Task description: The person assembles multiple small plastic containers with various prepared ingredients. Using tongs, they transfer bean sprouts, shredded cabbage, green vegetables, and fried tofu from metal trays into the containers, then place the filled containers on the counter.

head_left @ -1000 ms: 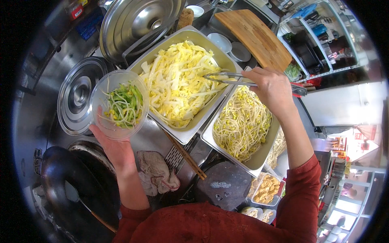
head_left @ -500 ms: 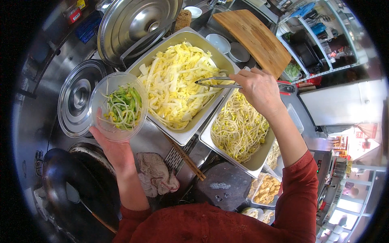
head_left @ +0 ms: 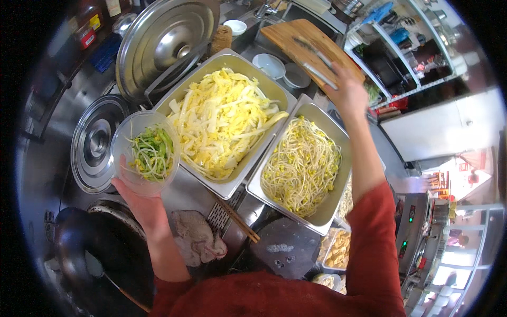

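My left hand [head_left: 138, 196] holds a clear plastic bowl [head_left: 145, 152] of shredded green and white vegetables, left of the metal trays. My right hand [head_left: 348, 94] is raised over the wooden cutting board [head_left: 296, 37] at the back and grips metal tongs [head_left: 317, 61] that point up and to the left. Below it sit a metal tray of yellow-white cabbage strips [head_left: 224, 119] and a metal tray of bean sprouts [head_left: 303, 166].
A large pot lid [head_left: 166, 45] leans at the back, and a smaller lidded pot [head_left: 95, 142] stands at left. A black wok [head_left: 105, 253] sits lower left. A crumpled rag [head_left: 195, 238], wooden chopsticks [head_left: 237, 219], small white bowls [head_left: 269, 64] and a container of fried pieces [head_left: 338, 248] lie around.
My right hand has lifted the tongs from over the cabbage tray and swung them back to the right, above the cutting board. The bowl in my left hand has stayed put.
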{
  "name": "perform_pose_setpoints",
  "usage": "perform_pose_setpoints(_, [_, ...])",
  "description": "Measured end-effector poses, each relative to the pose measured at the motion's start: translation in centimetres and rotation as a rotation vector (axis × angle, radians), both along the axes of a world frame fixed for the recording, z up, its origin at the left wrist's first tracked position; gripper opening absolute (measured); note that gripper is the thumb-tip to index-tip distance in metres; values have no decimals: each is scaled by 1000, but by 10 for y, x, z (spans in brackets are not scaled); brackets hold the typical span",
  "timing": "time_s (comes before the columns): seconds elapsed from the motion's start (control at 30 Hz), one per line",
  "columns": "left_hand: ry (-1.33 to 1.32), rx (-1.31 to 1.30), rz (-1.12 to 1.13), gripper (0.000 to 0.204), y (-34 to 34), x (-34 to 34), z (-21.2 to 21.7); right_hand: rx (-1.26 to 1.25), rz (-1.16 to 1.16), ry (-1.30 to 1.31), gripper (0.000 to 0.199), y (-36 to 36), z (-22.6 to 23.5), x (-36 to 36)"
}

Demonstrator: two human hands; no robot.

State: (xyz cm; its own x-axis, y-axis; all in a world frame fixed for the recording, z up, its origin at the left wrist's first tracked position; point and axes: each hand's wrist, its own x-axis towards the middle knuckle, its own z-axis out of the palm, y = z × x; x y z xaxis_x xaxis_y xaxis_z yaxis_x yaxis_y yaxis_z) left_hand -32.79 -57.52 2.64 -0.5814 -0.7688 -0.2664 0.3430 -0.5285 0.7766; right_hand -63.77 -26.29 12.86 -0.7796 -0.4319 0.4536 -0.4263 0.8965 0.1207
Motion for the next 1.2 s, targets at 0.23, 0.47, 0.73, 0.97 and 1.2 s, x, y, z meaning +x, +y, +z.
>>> perform_pose_setpoints(0.23, [-89,-82,41,71,0,-2,3,56,-76,-14,61,28,-41,-36])
perform_pose_setpoints(0.47, [39,61,16,71,3,-1,8,93,65,167,64,25,-13,-20])
perform_pose_setpoints(0.73, [24,5,-13,66,-4,6,1,-941,-46,-852,50,30,-54,-27])
perform_pose_setpoints(0.97, [68,39,-26,69,-10,10,-6,-1459,351,-1490,65,59,-46,-15])
perform_pose_setpoints(1.2, [-182,-354,-46,57,-10,14,-8,-1241,142,-1015,56,41,-25,-21])
